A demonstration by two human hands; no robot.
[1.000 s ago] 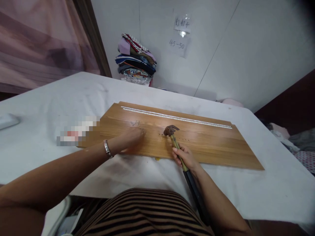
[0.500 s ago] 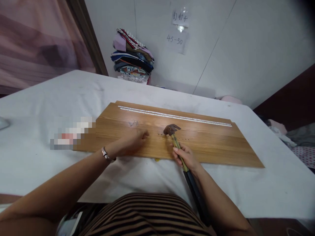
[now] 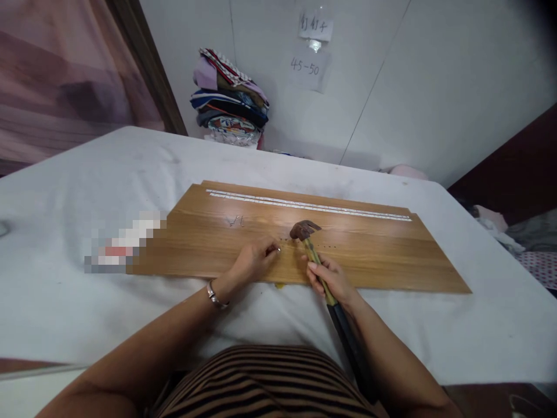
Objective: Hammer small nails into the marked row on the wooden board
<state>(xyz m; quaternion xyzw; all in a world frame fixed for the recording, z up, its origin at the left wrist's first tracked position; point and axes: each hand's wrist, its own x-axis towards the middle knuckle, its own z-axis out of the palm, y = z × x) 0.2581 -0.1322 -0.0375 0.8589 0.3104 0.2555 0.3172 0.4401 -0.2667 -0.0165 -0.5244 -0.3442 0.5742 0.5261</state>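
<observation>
In the head view, the left hand (image 3: pixel 253 257) has moved away from the loose nails (image 3: pixel 236 220) since a second ago, when it was just at their 6 o'clock; now they lie at its 11 o'clock, and its fingertips have come near the hammer (image 3: pixel 310 247), whose head is at the hand's 2 o'clock. The right hand (image 3: pixel 331 279) and its hammer have hardly shifted.

The left hand is low over the wooden board (image 3: pixel 383 255), its thumb and fingers pinched together on a small shiny piece (image 3: pixel 279 249) too small to identify, the knuckles up and the wrist, with a metal bracelet (image 3: pixel 214 294), trailing towards 7 o'clock. The right hand is wrapped around the upper handle, thumb along it; the handle runs out to 5 o'clock and the claw points to 3. Whether the hammer head touches the board cannot be told. Dark dots (image 3: pixel 285 239) mark the board at the head's 8 o'clock, more at its 4 o'clock. The board lies flat on the white-covered table (image 3: pixel 439 334).
</observation>
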